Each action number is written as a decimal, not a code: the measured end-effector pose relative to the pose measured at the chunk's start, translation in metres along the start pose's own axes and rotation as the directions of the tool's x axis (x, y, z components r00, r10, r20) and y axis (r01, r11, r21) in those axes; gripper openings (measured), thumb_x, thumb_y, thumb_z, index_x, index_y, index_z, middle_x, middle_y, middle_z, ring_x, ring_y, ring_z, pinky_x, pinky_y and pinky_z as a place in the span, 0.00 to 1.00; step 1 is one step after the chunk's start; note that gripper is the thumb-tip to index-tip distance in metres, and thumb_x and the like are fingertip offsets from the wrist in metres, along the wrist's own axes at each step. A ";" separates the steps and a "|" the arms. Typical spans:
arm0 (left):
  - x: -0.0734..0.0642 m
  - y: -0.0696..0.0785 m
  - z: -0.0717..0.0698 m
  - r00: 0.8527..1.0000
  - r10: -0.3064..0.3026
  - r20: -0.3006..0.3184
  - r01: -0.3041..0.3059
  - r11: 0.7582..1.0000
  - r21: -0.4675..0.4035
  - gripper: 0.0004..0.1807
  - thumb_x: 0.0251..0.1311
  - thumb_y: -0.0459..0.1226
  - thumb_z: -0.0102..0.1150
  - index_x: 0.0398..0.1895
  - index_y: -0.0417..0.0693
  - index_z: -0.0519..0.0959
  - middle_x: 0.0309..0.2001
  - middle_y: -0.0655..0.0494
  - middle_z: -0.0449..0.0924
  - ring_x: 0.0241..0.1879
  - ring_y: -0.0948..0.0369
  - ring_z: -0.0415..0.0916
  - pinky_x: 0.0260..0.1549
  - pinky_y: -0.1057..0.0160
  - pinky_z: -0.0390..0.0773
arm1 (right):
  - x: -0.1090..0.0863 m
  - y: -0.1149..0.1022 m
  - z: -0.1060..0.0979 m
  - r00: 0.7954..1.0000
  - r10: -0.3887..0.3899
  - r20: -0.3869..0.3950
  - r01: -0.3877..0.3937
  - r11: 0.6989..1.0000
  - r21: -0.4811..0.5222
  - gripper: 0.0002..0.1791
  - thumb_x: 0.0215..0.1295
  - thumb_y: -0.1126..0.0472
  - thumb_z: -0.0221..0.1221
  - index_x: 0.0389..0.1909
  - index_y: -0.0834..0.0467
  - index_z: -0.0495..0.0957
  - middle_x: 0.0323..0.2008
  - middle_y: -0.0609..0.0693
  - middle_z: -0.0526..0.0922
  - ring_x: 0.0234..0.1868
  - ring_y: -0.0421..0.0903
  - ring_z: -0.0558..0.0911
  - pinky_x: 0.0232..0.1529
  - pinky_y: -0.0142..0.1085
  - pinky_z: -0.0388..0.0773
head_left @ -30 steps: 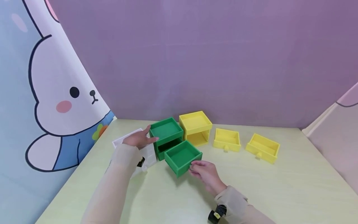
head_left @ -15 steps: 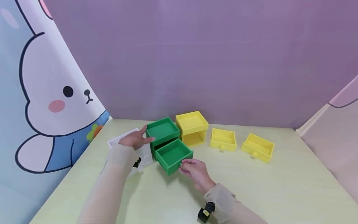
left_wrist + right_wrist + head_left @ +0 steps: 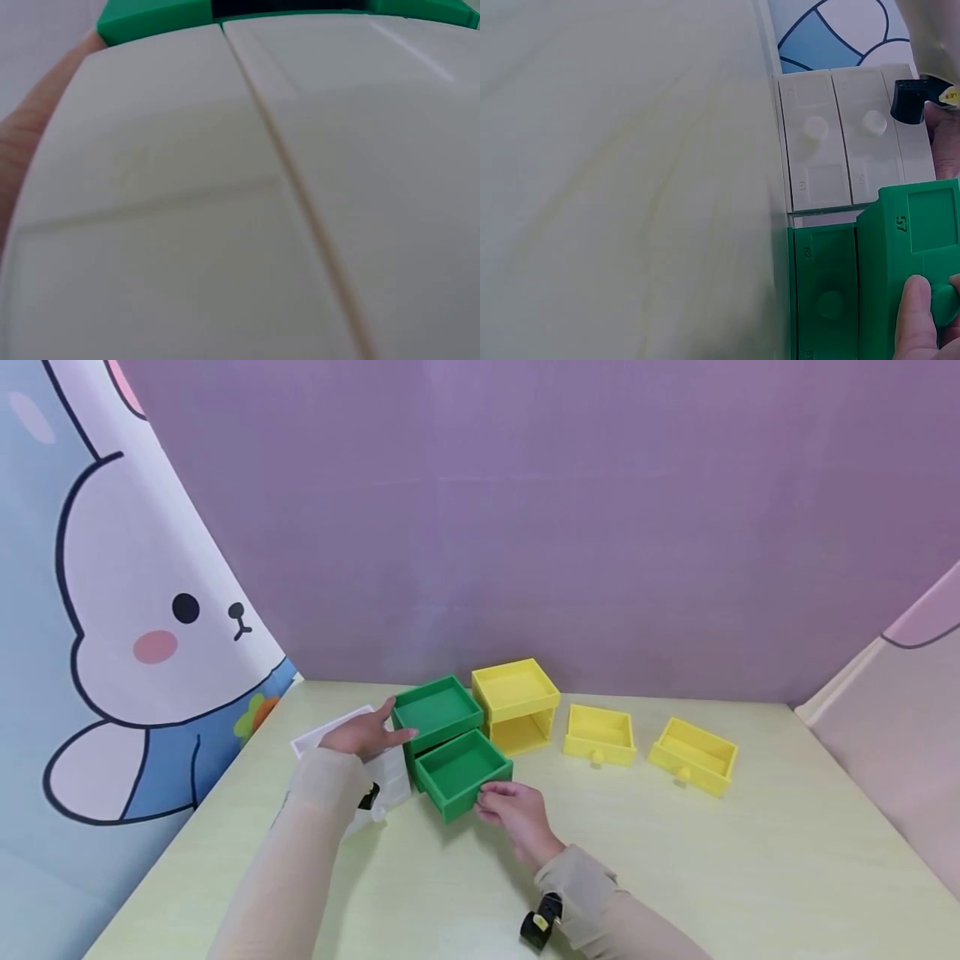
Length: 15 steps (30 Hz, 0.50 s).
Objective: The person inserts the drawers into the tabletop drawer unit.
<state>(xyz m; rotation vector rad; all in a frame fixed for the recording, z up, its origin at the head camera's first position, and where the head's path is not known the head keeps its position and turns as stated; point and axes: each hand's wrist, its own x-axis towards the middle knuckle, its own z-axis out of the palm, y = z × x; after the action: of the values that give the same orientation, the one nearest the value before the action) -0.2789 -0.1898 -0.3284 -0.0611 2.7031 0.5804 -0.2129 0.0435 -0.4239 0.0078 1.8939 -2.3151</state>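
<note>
Beige sleeves [image 3: 281, 860] reach in from the lower edge, and a small black device [image 3: 536, 927] is strapped at the right wrist. Above it the right hand [image 3: 519, 820] pinches, between thumb and fingers, the round green knob [image 3: 946, 304] of a rectangular green drawer [image 3: 462, 766], open-topped and marked 57 on its front. This drawer stands mostly out from the upper opening of a boxy green cabinet [image 3: 438, 710] with a rimmed top; how far its rear end sits inside, I cannot tell. Below it, a second green drawer [image 3: 826, 262] with its own knob fills the lower slot.

At the cabinet's left, the left hand [image 3: 360, 735] has its thumb and a finger spread along the side and top edge, touching. Under this hand, a white drawer cabinet [image 3: 815, 169] with round white knobs stands just beside the green one.

On the other side, close by, a yellow cabinet [image 3: 517, 689] shows its hollow front. Farther right, two yellow open-topped drawers [image 3: 598, 727] lie apart on the pale table [image 3: 712, 877]. A purple backdrop [image 3: 525, 527] rises behind, with a rabbit-printed cloth [image 3: 112, 660] at left.
</note>
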 end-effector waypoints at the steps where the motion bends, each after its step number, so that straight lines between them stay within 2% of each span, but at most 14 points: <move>1: 0.000 0.000 0.000 1.000 0.000 -0.001 0.000 1.000 0.004 0.49 0.65 0.61 0.48 0.77 0.52 0.36 0.72 0.37 0.51 0.66 0.38 0.56 0.57 0.39 0.64 | 0.001 0.001 0.000 1.000 0.001 -0.002 -0.001 1.000 0.002 0.13 0.57 0.75 0.57 0.42 0.79 0.76 0.28 0.52 0.82 0.31 0.42 0.83 0.38 0.34 0.81; 15: 0.000 0.001 0.000 1.000 -0.003 -0.005 0.003 0.999 0.045 0.48 0.65 0.61 0.46 0.77 0.52 0.36 0.71 0.37 0.54 0.65 0.39 0.60 0.56 0.40 0.67 | 0.007 0.001 0.007 0.999 0.003 -0.045 -0.003 1.000 0.011 0.12 0.56 0.76 0.57 0.41 0.79 0.76 0.28 0.52 0.82 0.30 0.42 0.82 0.39 0.35 0.81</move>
<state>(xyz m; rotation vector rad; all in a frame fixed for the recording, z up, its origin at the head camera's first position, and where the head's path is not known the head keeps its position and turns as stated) -0.2787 -0.1883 -0.3280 -0.0553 2.7191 0.5194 -0.2188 0.0362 -0.4240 0.0651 1.9004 -2.3431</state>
